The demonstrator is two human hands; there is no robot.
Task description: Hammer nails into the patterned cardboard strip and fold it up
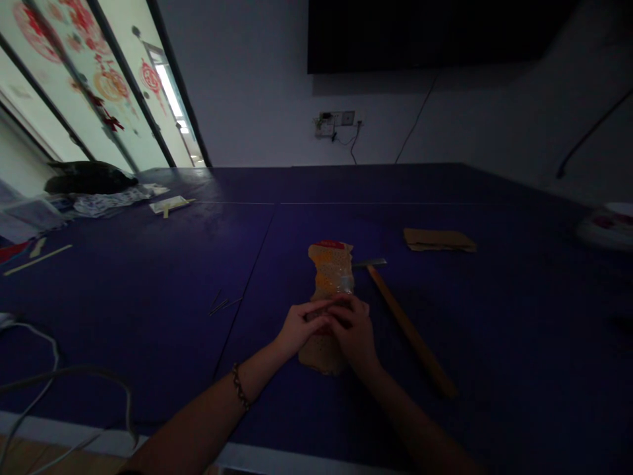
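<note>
Ana: Hands are the middle of our clock, and 12 is away from the person. What is near?

Ben: White cords (53, 356) curl between 8 and 9. A linked bracelet (240, 388) is on the left wrist.

Ana: What are the hands doing?

Ben: The left hand (297, 328) and right hand (353, 330) meet on top of the brown packet (332, 267). Their fingers are bent and close together. I can't tell if they pinch it or just press on it.

Ana: Where is the packet?

Ben: Flat on the purple-blue table (306, 422), right under the hands. It sticks out at 6 and 12, with orange and red bits and shiny clear stuff on top.

Ana: And around it?

Ben: A hammer (410, 326) lies just beside it, its wood handle end at 4 and its metal head near 1. Thin metal nails (222, 305) lie at 9. Some flat cardboard (439, 240) is at 2.

Ana: Far away?

Ben: A black bundle (91, 178) at 10, wall sockets (337, 120) at 12, and a big black screen (430, 33) at 1
</note>
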